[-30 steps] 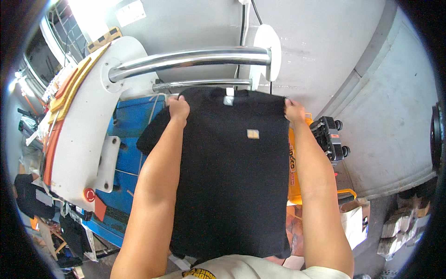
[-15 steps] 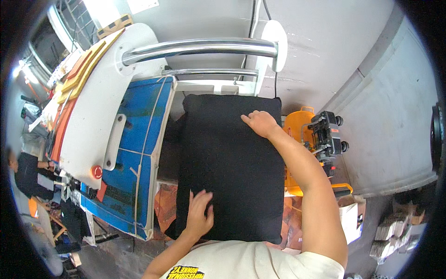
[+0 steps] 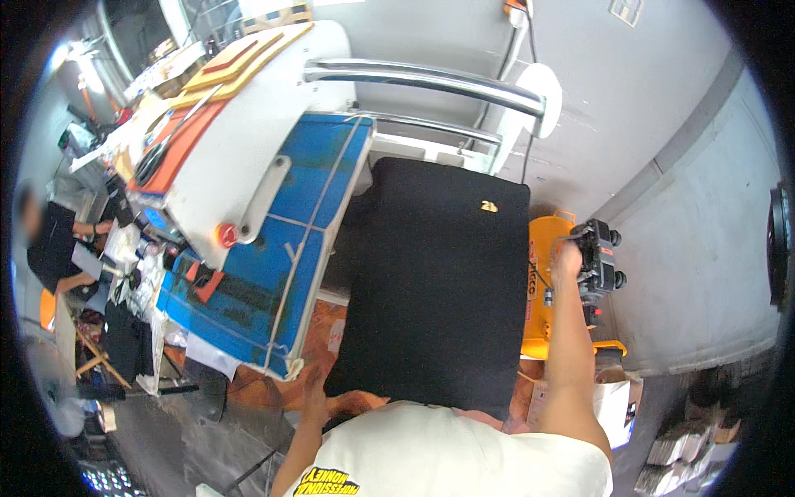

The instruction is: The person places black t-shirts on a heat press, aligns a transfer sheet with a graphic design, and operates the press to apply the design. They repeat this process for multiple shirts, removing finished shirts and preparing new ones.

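A black garment (image 3: 435,290) lies stretched flat over the press's lower bed, with a small yellow marking (image 3: 489,206) near its upper right. My right hand (image 3: 566,261) is out beyond the garment's right edge, against or just over the orange compressor (image 3: 542,319); its fingers are blurred and I cannot make out whether it grips anything. My left hand (image 3: 315,389) is low at the garment's front left corner, smeared, its fingers unclear. Beside the garment at left, the blue padded plate (image 3: 306,174) hangs under the white press head (image 3: 232,141), which has a red button (image 3: 226,236).
Steel tubes (image 3: 422,79) cross above the bed. A person (image 3: 51,236) in black works at a cluttered table at far left. A white carton (image 3: 611,410) stands by the compressor; stacked bundles (image 3: 681,439) lie on the floor (image 3: 215,447) at lower right.
Earlier both hands held the garment up; then it lay on the bed under my hands. Now my right hand has moved off rightward, my left lower and leftward, and the yellow marking shows.
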{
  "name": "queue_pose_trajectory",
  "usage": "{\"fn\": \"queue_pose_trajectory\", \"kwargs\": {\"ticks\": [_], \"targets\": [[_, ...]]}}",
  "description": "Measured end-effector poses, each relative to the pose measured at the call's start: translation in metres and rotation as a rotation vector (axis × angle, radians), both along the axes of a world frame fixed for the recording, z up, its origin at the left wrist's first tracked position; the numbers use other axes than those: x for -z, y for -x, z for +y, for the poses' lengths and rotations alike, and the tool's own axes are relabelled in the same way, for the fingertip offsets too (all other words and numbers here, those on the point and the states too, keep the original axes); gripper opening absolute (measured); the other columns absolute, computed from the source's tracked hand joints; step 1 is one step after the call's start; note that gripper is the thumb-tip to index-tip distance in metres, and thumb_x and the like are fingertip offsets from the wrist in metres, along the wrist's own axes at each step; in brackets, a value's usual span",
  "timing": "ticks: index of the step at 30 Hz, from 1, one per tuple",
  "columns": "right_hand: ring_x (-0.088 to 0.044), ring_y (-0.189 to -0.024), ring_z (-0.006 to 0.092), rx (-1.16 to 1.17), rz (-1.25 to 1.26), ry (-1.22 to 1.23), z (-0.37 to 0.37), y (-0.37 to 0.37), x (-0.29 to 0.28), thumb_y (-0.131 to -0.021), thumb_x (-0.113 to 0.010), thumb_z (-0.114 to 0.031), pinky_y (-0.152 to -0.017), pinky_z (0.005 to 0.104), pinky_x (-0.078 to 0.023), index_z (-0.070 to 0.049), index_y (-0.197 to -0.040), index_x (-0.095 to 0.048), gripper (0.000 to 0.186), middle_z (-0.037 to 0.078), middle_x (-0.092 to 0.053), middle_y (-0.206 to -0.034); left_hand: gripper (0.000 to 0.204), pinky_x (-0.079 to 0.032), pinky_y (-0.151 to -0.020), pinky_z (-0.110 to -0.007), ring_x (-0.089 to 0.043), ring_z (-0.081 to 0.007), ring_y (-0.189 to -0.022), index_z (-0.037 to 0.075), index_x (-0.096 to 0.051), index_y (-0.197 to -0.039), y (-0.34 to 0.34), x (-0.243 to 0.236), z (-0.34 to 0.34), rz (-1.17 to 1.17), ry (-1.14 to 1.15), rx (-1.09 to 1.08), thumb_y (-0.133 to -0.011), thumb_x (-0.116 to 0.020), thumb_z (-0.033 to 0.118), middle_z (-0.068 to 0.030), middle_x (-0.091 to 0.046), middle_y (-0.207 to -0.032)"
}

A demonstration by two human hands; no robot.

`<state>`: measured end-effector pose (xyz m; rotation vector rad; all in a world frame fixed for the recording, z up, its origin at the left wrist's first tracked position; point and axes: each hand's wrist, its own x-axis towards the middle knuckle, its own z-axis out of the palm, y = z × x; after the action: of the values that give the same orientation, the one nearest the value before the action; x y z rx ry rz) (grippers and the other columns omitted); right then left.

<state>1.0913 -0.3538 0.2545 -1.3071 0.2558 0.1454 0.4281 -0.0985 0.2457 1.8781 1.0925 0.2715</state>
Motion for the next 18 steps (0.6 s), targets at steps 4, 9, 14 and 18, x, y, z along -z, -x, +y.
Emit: {"fn": "queue_pose_trajectory", "kwargs": {"ticks": [4, 9, 14, 18], "targets": [[-0.058, -0.075, 0.0156, -0.633, 0.333, 0.31, -0.101, 0.183, 0.034, -0.1, -0.064, -0.037, -0.071, 0.0327, -0.047, -0.009, -0.103, -0.063, 0.028, 0.001, -0.062, -0.086, 0.054, -0.039, -0.116, -0.037, -0.048, -0.0275, -0.138, 0.0, -0.046, -0.149, -0.005, -0.031, 0.021, 0.042, 0.067, 0.304, -0.101, -0.064, 0.018, -0.0162, -0.049, -0.153], [-0.054, -0.058, 0.0104, -0.814, 0.585, 0.455, -0.161, 0.327, -0.001, -0.1, -0.069, -0.035, -0.045, 0.0283, -0.04, -0.012, -0.095, -0.062, 0.024, -0.001, -0.056, -0.071, 0.053, -0.041, -0.113, -0.038, -0.047, -0.0278, -0.139, 0.003, -0.047, -0.148, 0.051, 0.029, 0.043, -0.262, 0.234, 0.219, -0.104, -0.061, 0.027, -0.0152, -0.052, -0.149], [-0.06, -0.064, 0.0116, -0.692, 0.175, 1.063, -0.163, 0.371, -0.031, -0.099, -0.069, -0.031, -0.054, 0.0327, -0.049, -0.008, -0.087, -0.07, 0.026, 0.0, -0.063, -0.073, 0.051, -0.046, -0.104, -0.038, -0.055, -0.0255, -0.129, 0.005, -0.048, -0.148, 0.057, 0.008, 0.035, -0.373, 0.927, -0.187, -0.105, -0.059, 0.031, -0.0127, -0.057, -0.144], [-0.071, -0.074, 0.0295, -0.081, -0.265, 1.393, -0.117, 0.401, -0.047, -0.099, -0.066, -0.039, -0.07, 0.0424, -0.053, -0.001, -0.09, -0.073, 0.04, 0.015, -0.073, -0.084, 0.037, -0.057, -0.089, -0.039, -0.067, -0.0255, -0.111, 0.006, -0.064, -0.13, 0.093, 0.038, 0.037, 0.051, -0.132, 0.034, -0.099, -0.065, 0.027, -0.0151, -0.069, -0.125]]}}
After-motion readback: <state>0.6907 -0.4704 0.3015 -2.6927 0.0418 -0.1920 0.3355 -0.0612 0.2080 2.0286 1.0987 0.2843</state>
